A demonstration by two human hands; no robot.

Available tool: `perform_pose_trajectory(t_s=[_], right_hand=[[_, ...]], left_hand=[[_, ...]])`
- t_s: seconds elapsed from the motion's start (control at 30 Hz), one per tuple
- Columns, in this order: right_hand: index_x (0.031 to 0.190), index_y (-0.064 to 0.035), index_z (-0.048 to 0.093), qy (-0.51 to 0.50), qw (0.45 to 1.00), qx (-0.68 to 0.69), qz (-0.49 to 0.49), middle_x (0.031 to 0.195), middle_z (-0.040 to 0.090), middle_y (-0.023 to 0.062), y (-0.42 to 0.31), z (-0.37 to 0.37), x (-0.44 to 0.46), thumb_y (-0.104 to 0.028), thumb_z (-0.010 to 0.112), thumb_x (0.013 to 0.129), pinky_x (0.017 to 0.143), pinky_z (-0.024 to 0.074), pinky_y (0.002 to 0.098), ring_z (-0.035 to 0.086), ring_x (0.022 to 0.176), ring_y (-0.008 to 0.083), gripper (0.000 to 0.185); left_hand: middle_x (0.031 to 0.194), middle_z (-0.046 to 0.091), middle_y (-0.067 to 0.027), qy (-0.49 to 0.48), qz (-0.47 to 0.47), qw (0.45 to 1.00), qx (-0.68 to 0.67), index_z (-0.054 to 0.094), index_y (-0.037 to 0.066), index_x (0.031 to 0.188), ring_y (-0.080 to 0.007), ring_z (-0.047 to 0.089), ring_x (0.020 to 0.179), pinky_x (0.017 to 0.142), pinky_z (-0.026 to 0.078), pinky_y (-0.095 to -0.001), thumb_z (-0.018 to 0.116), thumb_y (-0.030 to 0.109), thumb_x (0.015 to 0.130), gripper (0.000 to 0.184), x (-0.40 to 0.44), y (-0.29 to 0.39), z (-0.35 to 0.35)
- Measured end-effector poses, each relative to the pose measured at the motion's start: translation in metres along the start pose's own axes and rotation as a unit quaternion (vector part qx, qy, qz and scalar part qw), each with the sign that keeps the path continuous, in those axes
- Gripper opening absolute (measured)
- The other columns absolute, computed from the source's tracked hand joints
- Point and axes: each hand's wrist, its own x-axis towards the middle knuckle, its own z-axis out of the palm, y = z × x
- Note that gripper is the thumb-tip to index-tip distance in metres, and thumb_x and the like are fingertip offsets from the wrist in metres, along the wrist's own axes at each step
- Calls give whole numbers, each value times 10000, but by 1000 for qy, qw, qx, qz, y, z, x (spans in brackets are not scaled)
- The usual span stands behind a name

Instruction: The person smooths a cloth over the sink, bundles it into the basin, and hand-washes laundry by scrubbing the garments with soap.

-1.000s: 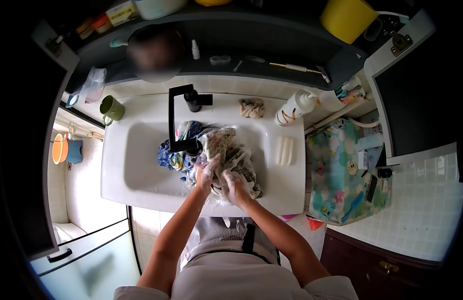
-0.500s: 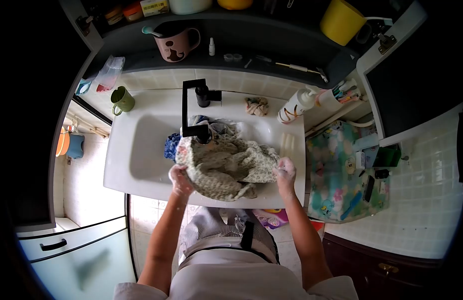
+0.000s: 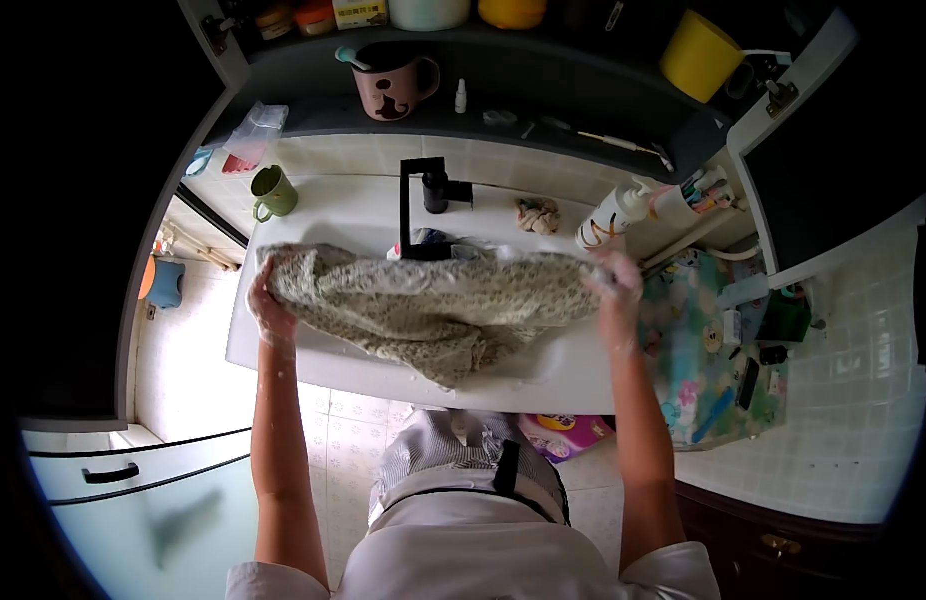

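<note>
A wet, pale cloth garment with a small dark print [image 3: 423, 300] is stretched sideways above the white washbasin [image 3: 358, 200]. My left hand [image 3: 271, 310] is closed on its left end. The other end is in my right hand [image 3: 617, 290], which is slightly blurred and has white suds on it. Behind the garment stands the black angular tap [image 3: 415, 205]; the cloth covers its lower end. A bit of other laundry [image 3: 428, 238] shows behind the tap, and the rest of the basin's inside is mostly hidden.
On the basin's back ledge are a green mug [image 3: 273, 193], a crumpled cloth [image 3: 537, 216] and a white pump bottle [image 3: 611, 216]. A dark shelf above holds a pink mug [image 3: 391, 92] and a yellow cup [image 3: 700, 57]. A purple packet [image 3: 563, 436] lies on the floor.
My hands have moved apart and away from my body, pulling the bunched garment up into a wide stretch over the basin. The blue cloth in the basin is now hidden.
</note>
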Motion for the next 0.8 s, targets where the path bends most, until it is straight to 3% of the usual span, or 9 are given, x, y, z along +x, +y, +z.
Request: perform_pose_trajectory(t_s=[0.1,0.3,0.4,0.47,0.53,0.57,0.63,0.77,0.8], right_hand=[[1046,-16,595,-33,995,84,-51,983,587,59,-21,-3,20,-8,608,735,717,501,280,550,887,138,312],[948,9,622,24,989,96,109,960,603,54,17,-9,-17,4,536,675,655,509,265,564,887,137,286],[1026,14,591,-160,961,-93,205,1036,616,120,81,-25,-39,-53,526,686,700,525,325,571,988,184,352],[1171,0,512,-230,910,-256,234,1130,575,181,100,-28,-46,-118,556,703,838,483,378,529,1091,258,485],[1301,-20,410,-229,864,-383,235,1249,504,238,86,-11,-56,-187,590,729,993,396,409,444,1222,324,623],[1337,-46,370,-227,873,-409,142,1320,412,236,85,-5,-58,-264,653,711,1041,297,429,318,1281,349,720],[1407,-99,290,-219,866,-447,-50,1462,228,233,84,9,-61,-418,779,676,1137,98,468,65,1399,397,936],[1387,-114,327,-353,810,-436,-172,1426,340,182,79,75,-69,-505,765,679,1149,107,490,179,1401,334,920],[1353,-105,372,-366,782,-469,-184,1400,380,165,105,96,-76,-467,764,694,1138,169,470,240,1375,318,847]], left_hand=[[1166,601,-153,-24,34,999,19,532,-21,1206,-275,576,1080,964,451,-402,482,189,885,387,11,19,0],[1282,542,-106,-25,-31,977,210,415,9,1343,-224,531,1149,995,411,-387,603,80,832,549,-21,-11,-34],[1262,552,-91,74,-222,877,420,414,76,1366,-214,526,1157,1000,398,-382,714,273,823,651,-53,-47,-50],[1316,497,-125,18,-263,848,460,391,81,1383,-260,470,1223,1025,380,-389,745,358,780,752,-58,-77,-80],[1393,407,-151,121,-140,659,729,397,84,1385,-301,378,1296,1063,331,-431,768,392,736,808,-65,-86,-45],[1432,362,-164,166,-69,529,829,400,86,1385,-321,332,1332,1082,306,-452,779,409,713,837,-68,-89,-22],[1486,266,-156,21,20,527,850,403,90,1388,-338,237,1375,1112,210,-504,780,451,683,877,-71,-80,14],[1518,251,-97,-248,20,440,863,420,151,1390,-276,185,1414,1142,8,-544,753,508,672,869,-75,-107,48],[1395,447,-113,-259,97,469,839,498,144,1314,-275,390,1307,1126,144,-535,758,394,685,725,-72,-132,30]])
